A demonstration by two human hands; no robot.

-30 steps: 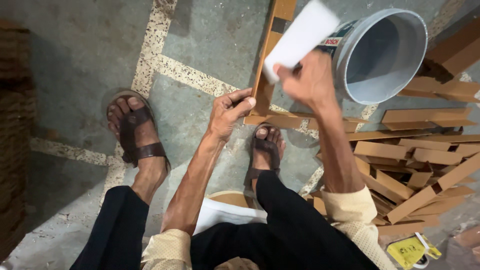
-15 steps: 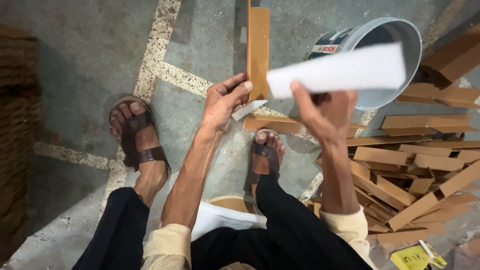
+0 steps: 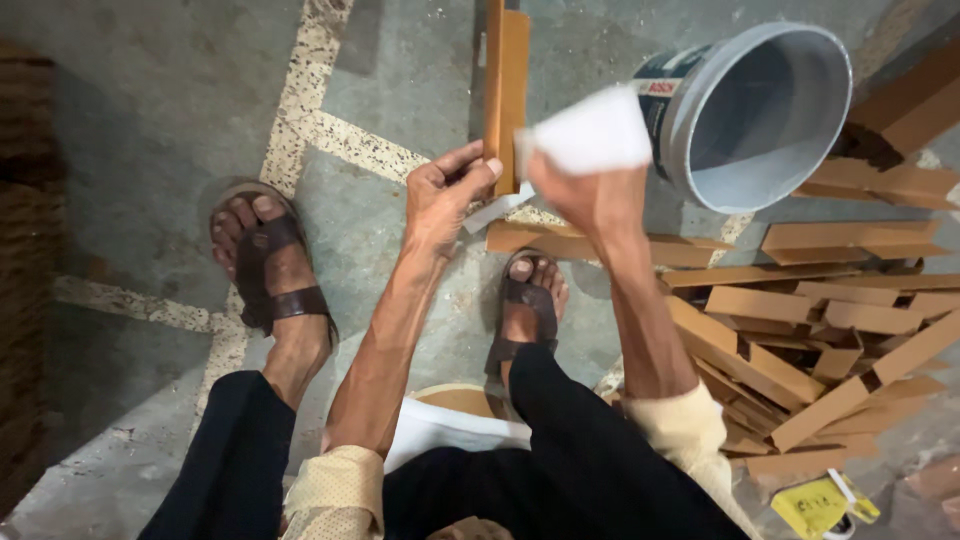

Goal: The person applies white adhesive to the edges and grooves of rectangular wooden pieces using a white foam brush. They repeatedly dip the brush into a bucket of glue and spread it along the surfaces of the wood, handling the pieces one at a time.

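I sit low over the floor [image 3: 150,110] and hold one wood strip [image 3: 506,95] upright in my left hand [image 3: 445,195]. My fingers and thumb are closed around its lower end. My right hand [image 3: 585,195] is closed on a white folded sheet [image 3: 592,130], which sits just beside the strip and touches it. I think it is sanding paper, but I cannot be sure. It looks to me like I am rubbing this one strip, and this strip is not done yet. A big pile of strips [image 3: 800,330] lies on the floor on my right side, well over ten of them, too many and too mixed up to count. I cannot tell which ones are finished and which are not, so I judge that much work is left. One more strip [image 3: 590,245] lies flat on the floor right under my hands. There is one white bucket [image 3: 760,115], tipped on its side, and it looks empty. I see my two feet in two brown sandals [image 3: 270,265]. One small yellow thing [image 3: 815,505] lies near my right knee.
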